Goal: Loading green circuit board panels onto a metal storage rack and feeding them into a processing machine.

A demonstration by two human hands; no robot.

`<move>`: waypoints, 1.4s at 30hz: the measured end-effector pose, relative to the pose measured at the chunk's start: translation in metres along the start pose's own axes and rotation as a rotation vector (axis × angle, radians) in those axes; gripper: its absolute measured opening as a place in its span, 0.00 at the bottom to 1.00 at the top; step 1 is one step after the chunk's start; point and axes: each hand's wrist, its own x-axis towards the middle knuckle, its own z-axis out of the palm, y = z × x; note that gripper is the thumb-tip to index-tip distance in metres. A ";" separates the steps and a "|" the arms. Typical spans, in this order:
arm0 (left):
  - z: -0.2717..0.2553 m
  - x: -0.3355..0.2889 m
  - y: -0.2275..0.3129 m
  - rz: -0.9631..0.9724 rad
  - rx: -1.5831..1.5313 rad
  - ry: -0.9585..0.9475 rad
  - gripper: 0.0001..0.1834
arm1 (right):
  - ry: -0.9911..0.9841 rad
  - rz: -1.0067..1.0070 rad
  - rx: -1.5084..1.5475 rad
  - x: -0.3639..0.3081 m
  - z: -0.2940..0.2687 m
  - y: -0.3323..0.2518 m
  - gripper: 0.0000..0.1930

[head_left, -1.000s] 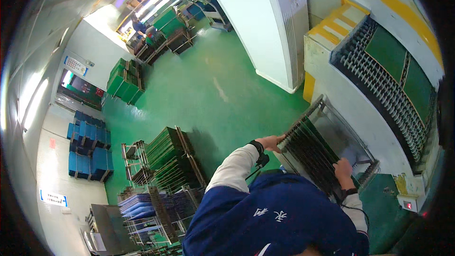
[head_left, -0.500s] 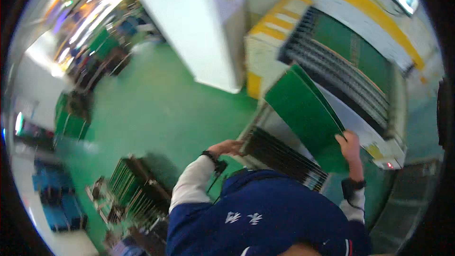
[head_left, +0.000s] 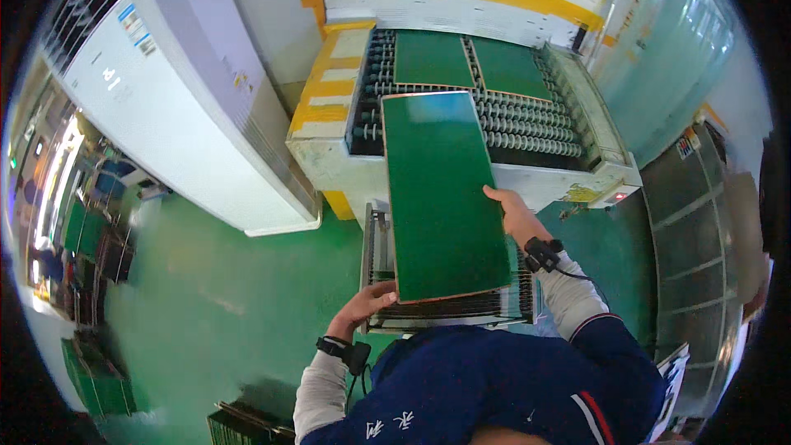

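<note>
A long green circuit board panel (head_left: pixel 441 198) with a thin copper-coloured edge is held tilted up in front of me. My left hand (head_left: pixel 371 303) grips its lower left corner, while my right hand (head_left: pixel 516 216) is closed on its right edge, thumb on the face. Whether a second panel lies behind it, I cannot tell. Under the panel's lower end stands a slotted rack (head_left: pixel 372 259) holding dark, thin boards, partly covered. The panel's far end overlaps the front of a roller conveyor (head_left: pixel 531 136). On those rollers lie a left green panel (head_left: pixel 432 58) and a right green panel (head_left: pixel 512 68).
A tall white cabinet unit (head_left: pixel 177 99) stands to the left of the conveyor. To the right are a grey metal frame (head_left: pixel 696 239) and a hanging clear plastic sheet (head_left: pixel 659 74). Another rack of boards (head_left: pixel 247 426) sits on the floor at lower left.
My view has turned toward the conveyor. My left hand has moved from the rack's edge to the panel's lower corner. The panel, earlier in my right hand alone, is now in both.
</note>
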 end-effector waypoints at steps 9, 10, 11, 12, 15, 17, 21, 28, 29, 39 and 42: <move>0.015 -0.002 0.027 0.071 -0.489 -0.286 0.34 | 0.094 0.001 -0.003 0.007 -0.009 -0.001 0.16; 0.018 -0.001 0.032 0.089 -0.488 -0.295 0.34 | 0.085 -0.013 0.030 0.006 -0.018 -0.004 0.16; 0.019 0.002 0.035 0.106 -0.487 -0.305 0.34 | 0.077 -0.028 0.064 0.004 -0.027 -0.007 0.16; 0.019 0.004 0.036 0.117 -0.493 -0.318 0.32 | 0.055 -0.030 0.110 0.000 -0.029 -0.015 0.16; 0.023 0.008 0.038 0.137 -0.511 -0.333 0.27 | -0.029 -0.299 -0.074 -0.018 -0.062 -0.025 0.17; 0.030 0.009 0.050 0.152 -0.512 -0.297 0.26 | -0.045 -0.348 -0.146 -0.033 -0.087 -0.027 0.17; 0.035 0.013 0.053 0.163 -0.546 -0.231 0.24 | 0.106 -0.192 -0.410 -0.090 -0.109 0.004 0.17; 0.024 0.030 0.036 0.193 -0.595 -0.156 0.18 | 0.157 -0.060 0.012 -0.143 -0.121 0.066 0.12; 0.024 0.030 0.039 0.189 -0.603 -0.147 0.17 | 0.189 -0.096 0.022 -0.147 -0.130 0.065 0.12; 0.031 0.036 0.048 0.223 -0.663 -0.117 0.14 | 0.299 -0.295 0.263 -0.159 -0.160 0.067 0.09; 0.026 0.041 0.042 0.224 -0.670 -0.086 0.13 | 0.249 -0.332 0.466 -0.156 -0.142 0.070 0.11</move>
